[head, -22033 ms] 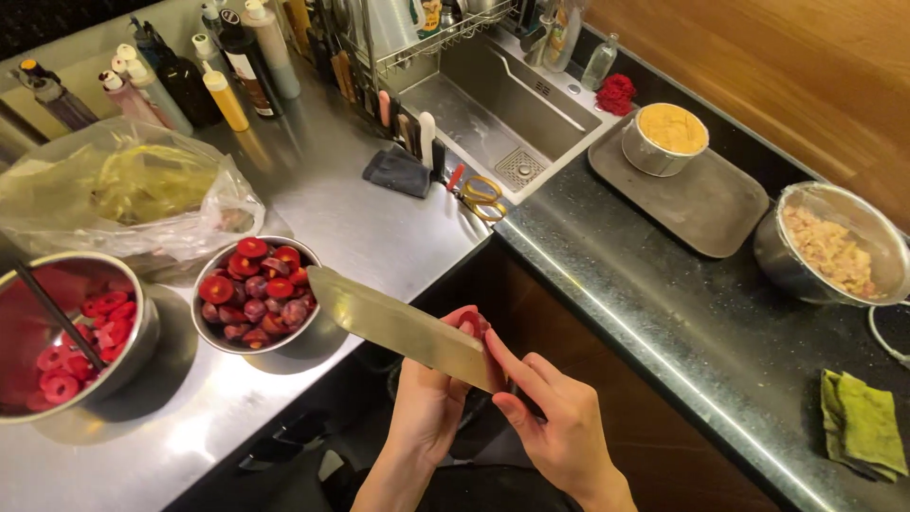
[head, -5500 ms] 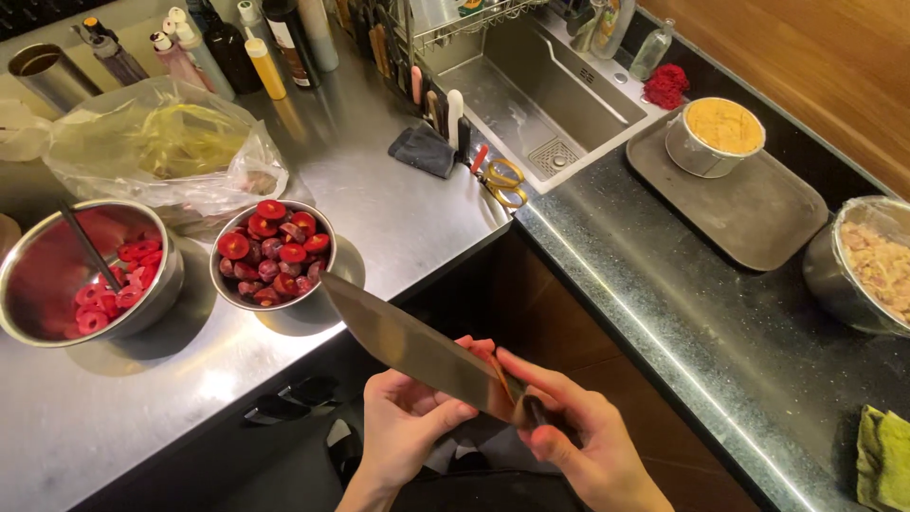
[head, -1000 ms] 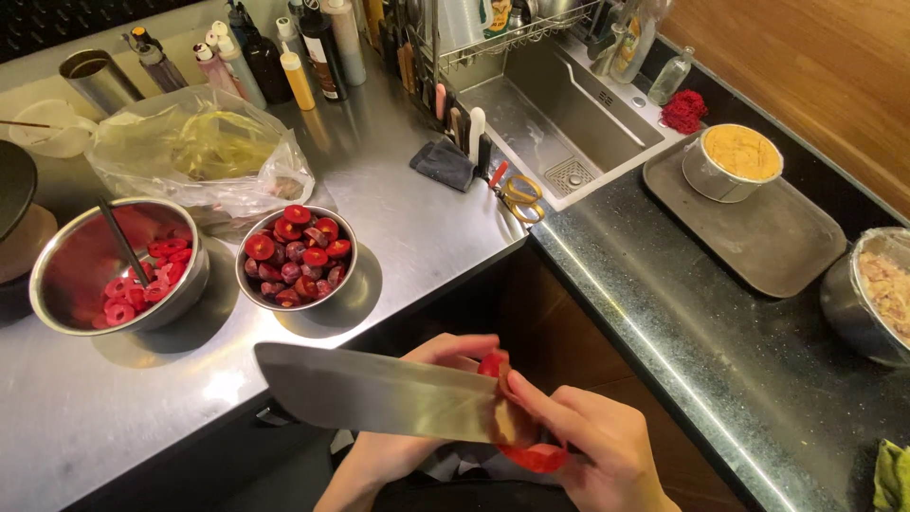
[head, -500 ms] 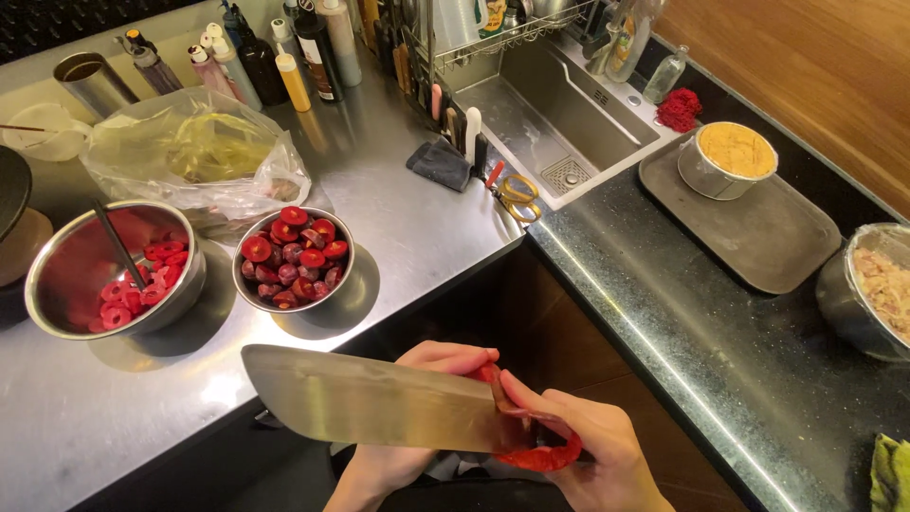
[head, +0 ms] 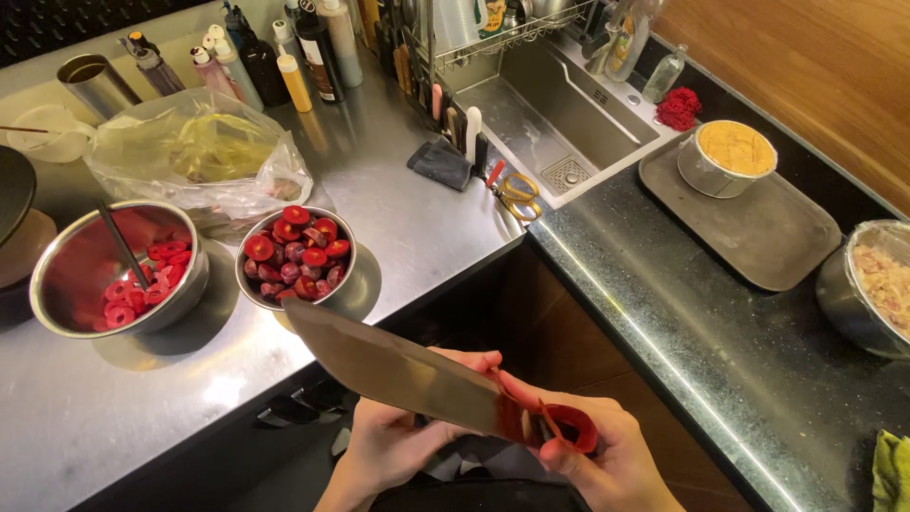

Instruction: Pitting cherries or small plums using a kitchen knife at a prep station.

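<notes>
I am gripping the cleaver in my right hand, its blade meeting a red fruit ring. My left hand is grasping the blade's underside, near the bowl of red fruit.

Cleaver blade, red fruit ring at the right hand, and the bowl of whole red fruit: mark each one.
cleaver blade [head: 408, 374], head view, middle of the flat side.
red fruit ring [head: 573, 429], head view, its outer rim.
bowl of whole red fruit [head: 343, 275], head view, steel wall at its right.
</notes>
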